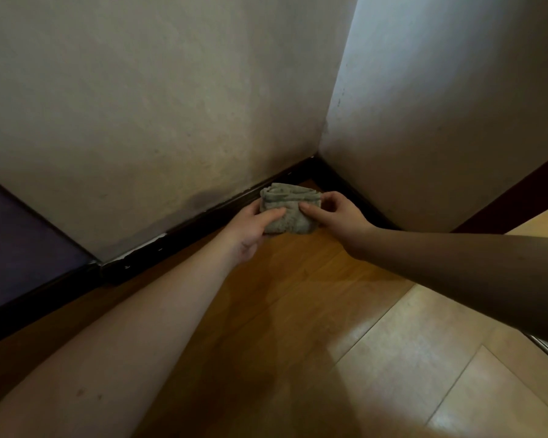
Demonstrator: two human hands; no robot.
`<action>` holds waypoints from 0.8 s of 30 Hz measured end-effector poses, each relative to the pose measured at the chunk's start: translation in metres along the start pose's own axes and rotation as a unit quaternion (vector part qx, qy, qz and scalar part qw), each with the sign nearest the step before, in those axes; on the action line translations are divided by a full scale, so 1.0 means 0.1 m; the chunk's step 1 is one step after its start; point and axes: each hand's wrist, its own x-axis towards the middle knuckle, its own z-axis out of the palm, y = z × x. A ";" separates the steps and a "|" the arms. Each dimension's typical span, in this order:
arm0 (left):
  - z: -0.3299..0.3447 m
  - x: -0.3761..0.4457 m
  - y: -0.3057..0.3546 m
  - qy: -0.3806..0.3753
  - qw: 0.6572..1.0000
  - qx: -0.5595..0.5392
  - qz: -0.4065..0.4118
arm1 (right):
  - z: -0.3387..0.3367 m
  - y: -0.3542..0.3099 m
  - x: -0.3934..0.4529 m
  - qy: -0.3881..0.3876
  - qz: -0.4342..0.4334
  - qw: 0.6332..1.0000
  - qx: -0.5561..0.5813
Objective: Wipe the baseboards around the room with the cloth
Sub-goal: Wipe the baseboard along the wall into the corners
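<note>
A folded grey cloth (288, 207) is held between both hands just above the floor, close to the room's corner. My left hand (251, 232) grips its left side with the thumb on top. My right hand (336, 216) pinches its right side. A dark baseboard (184, 229) runs along the foot of the left wall into the corner, with chipped white spots toward its left end. A second stretch of baseboard (351, 192) runs along the right wall behind my right hand. The cloth hangs just in front of the left baseboard; whether it touches is unclear.
Two pale, stained walls (159, 105) meet at the corner. A purple panel (16, 238) adjoins the left wall low down. The floor is brown wood laminate (298, 295), brighter at the lower right. A dark red strip (525, 188) lies at the right edge.
</note>
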 end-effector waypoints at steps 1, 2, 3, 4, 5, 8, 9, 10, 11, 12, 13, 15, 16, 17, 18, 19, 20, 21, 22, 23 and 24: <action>-0.01 0.00 0.01 0.005 1.000 -0.006 -0.003 | -0.01 -0.02 -0.01 -0.033 0.022 0.999 0.022; -0.02 -0.01 0.01 0.006 1.000 -0.012 -0.007 | -0.02 -0.03 -0.01 -0.077 0.039 0.995 0.053; -0.03 -0.02 0.02 0.007 1.000 -0.016 -0.010 | -0.02 -0.05 -0.02 -0.123 0.045 0.988 0.081; -0.03 -0.03 0.02 0.009 1.000 -0.021 -0.012 | -0.03 -0.07 -0.03 -0.160 0.041 0.982 0.096; -0.03 -0.04 0.03 0.012 0.999 -0.027 -0.013 | -0.03 -0.09 -0.03 -0.182 0.034 0.977 0.101; -0.03 -0.05 0.03 0.025 0.999 -0.023 -0.016 | -0.02 -0.13 -0.05 -0.182 0.015 0.979 0.091; -0.03 -0.05 0.04 0.023 0.999 -0.018 -0.017 | -0.01 -0.13 -0.05 -0.175 0.008 0.981 0.083; -0.03 -0.05 0.06 0.017 1.000 -0.010 -0.016 | -0.01 -0.13 -0.06 -0.169 0.001 0.983 0.075; -0.04 -0.04 0.08 0.008 1.000 0.003 -0.013 | -0.01 -0.14 -0.07 -0.165 -0.004 0.984 0.071; -0.06 -0.05 0.10 -0.002 1.000 0.022 -0.008 | -0.01 -0.14 -0.07 -0.163 -0.009 0.984 0.071; -0.07 -0.05 0.12 -0.014 0.999 0.041 -0.005 | -0.02 -0.14 -0.07 -0.160 -0.014 0.984 0.072; -0.10 -0.07 0.15 -0.034 0.997 0.071 0.000 | -0.05 -0.14 -0.06 -0.157 -0.019 0.985 0.070; -0.11 -0.08 0.15 -0.036 0.996 0.085 0.003 | -0.06 -0.15 -0.06 -0.159 -0.019 0.985 0.066; -0.11 -0.07 0.15 -0.033 0.995 0.096 0.008 | -0.06 -0.16 -0.05 -0.160 -0.018 0.985 0.064; -0.10 -0.07 0.14 -0.029 0.995 0.097 0.012 | -0.06 -0.17 -0.05 -0.162 -0.016 0.985 0.066; -0.09 -0.07 0.13 -0.024 0.996 0.082 0.015 | -0.06 -0.20 -0.04 -0.161 -0.011 0.984 0.075; -0.08 -0.07 0.12 -0.019 0.998 0.056 0.016 | -0.06 -0.23 -0.03 -0.162 -0.005 0.983 0.088; -0.08 -0.06 0.12 -0.018 0.999 0.029 0.018 | -0.07 -0.27 -0.02 -0.163 0.000 0.981 0.101; -0.08 -0.06 0.13 -0.021 1.000 0.009 0.021 | -0.08 -0.31 0.00 -0.164 0.003 0.980 0.113; -0.08 -0.05 0.14 -0.027 0.999 -0.001 0.025 | -0.08 -0.34 0.01 -0.166 0.005 0.978 0.124; -0.09 -0.05 0.15 -0.032 0.999 -0.005 0.030 | -0.08 -0.36 0.03 -0.167 0.007 0.977 0.134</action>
